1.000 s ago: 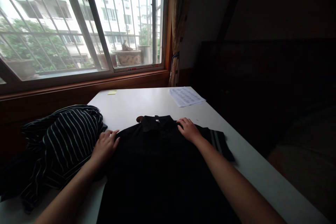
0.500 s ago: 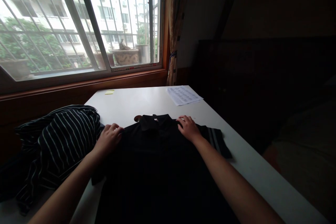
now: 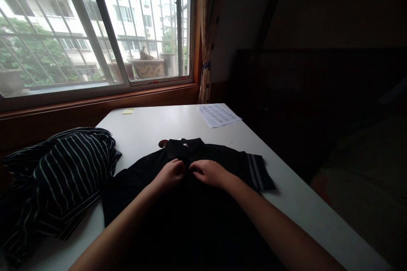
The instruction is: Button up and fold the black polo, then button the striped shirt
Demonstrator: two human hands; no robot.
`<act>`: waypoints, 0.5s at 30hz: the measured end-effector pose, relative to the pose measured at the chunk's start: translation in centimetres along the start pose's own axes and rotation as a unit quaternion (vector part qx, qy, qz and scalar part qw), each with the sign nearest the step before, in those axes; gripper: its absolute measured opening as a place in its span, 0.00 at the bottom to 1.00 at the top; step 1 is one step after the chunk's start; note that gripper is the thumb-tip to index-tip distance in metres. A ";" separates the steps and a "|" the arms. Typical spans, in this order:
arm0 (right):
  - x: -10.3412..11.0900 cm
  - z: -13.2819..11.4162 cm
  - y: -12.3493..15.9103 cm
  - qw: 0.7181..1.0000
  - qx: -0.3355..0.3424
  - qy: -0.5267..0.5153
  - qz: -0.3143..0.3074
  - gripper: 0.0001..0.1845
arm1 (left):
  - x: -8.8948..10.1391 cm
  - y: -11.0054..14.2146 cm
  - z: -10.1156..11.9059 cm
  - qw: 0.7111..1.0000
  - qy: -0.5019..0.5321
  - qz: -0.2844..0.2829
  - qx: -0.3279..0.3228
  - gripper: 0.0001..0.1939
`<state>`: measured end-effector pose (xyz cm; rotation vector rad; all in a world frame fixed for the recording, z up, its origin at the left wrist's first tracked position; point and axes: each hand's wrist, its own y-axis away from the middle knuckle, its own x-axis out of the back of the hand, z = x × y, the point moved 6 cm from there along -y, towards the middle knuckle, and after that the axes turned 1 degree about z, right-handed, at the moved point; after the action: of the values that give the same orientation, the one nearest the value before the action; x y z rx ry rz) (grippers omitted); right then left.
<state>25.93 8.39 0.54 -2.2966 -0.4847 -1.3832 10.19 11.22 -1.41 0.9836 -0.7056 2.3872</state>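
Observation:
A black collared shirt (image 3: 190,211) lies spread on the white table, its collar toward the window and a sleeve with grey stripes out to the right. Just below the collar, my left hand (image 3: 173,172) is closed with fingers curled at the shirt's front. My right hand (image 3: 210,172) faces it a short gap away, thumb and fingers bent in a pinch on the same front. The fabric between the fingertips is too dark to make out clearly. A small brown round thing (image 3: 163,143) shows behind the collar.
A heap of black and white striped cloth (image 3: 68,169) sits at the left of the table (image 3: 149,123). Printed sheets (image 3: 219,115) lie at the far right corner, a yellow note (image 3: 128,111) at the far left. Beyond are a barred window (image 3: 140,29) and a curtain (image 3: 206,51).
Both hands have come inward from the shirt's shoulders to the middle of its front, below the collar. The left side of the shirt is now uncovered. The view has shifted slightly right.

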 end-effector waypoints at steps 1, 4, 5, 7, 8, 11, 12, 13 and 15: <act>-0.4 -0.2 0.3 1.000 -0.004 -0.006 0.009 0.14 | 0.0 0.2 -0.2 1.000 0.007 0.007 -0.004 0.08; -1.0 -0.4 1.1 0.999 -0.009 -0.020 0.044 0.14 | 0.2 0.7 -0.1 0.999 0.017 0.023 -0.019 0.11; -1.0 -0.3 1.3 0.998 -0.013 -0.022 0.052 0.12 | 0.2 0.8 0.0 0.999 0.015 0.026 -0.024 0.11; -1.0 -0.1 1.6 0.998 -0.026 -0.021 0.061 0.08 | 0.2 0.7 0.3 0.999 0.008 0.029 -0.032 0.10; -1.0 -0.1 1.7 0.997 -0.030 -0.021 0.066 0.06 | 0.1 0.6 0.5 0.999 0.003 0.028 -0.035 0.09; -0.8 -0.4 1.9 0.996 -0.020 -0.013 0.082 0.02 | -0.1 0.3 0.6 0.999 0.001 0.016 -0.039 0.06; -0.8 -0.6 2.0 0.996 -0.015 -0.009 0.088 0.01 | -0.1 0.3 0.6 0.999 0.003 0.013 -0.039 0.06; -0.9 -0.8 2.0 0.996 -0.015 -0.002 0.091 0.01 | -0.2 0.3 0.5 0.999 0.007 0.012 -0.041 0.05; -1.3 -1.0 1.9 0.995 -0.029 0.017 0.093 0.05 | -0.2 0.3 0.4 0.999 0.014 0.013 -0.040 0.05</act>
<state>25.57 6.12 -0.50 -2.2935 -0.2169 -1.3581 10.34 10.67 -1.37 0.9107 -0.8007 2.3715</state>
